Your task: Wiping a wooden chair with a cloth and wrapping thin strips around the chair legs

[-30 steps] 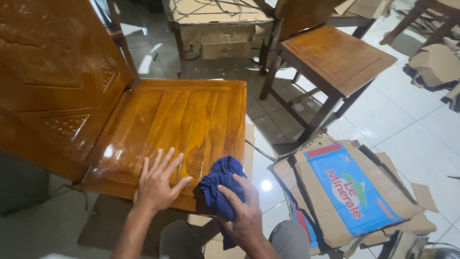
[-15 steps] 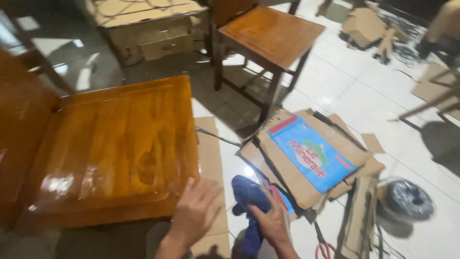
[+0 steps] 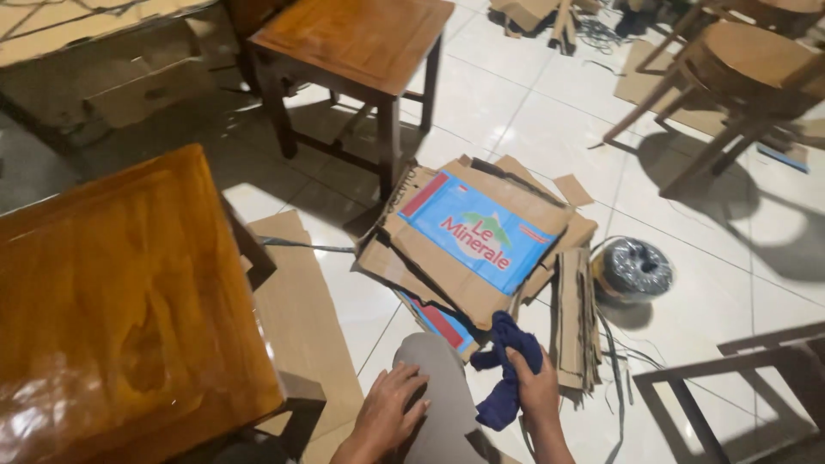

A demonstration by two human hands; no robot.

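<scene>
My right hand [image 3: 540,388] grips a crumpled dark blue cloth [image 3: 507,365] above the floor, just right of my grey-trousered knee [image 3: 438,369]. My left hand [image 3: 391,411] rests with fingers spread on that knee and holds nothing. A glossy varnished wooden chair seat [image 3: 120,301] fills the lower left, apart from both hands. Flattened cardboard boxes [image 3: 473,241] with a blue and red printed panel lie on the white tiled floor just beyond the cloth.
A wooden stool [image 3: 352,43] stands at the top middle. Another wooden chair [image 3: 739,77] is at the top right. A dark coil of wire [image 3: 634,269] sits right of the boxes. A wooden frame [image 3: 739,378] lies at the lower right. Cardboard sheet [image 3: 301,318] lies under the chair.
The view has swung right, away from the chair seat. My left hand has left the seat's edge and settled on my knee. My right hand still holds the blue cloth, now over the floor.
</scene>
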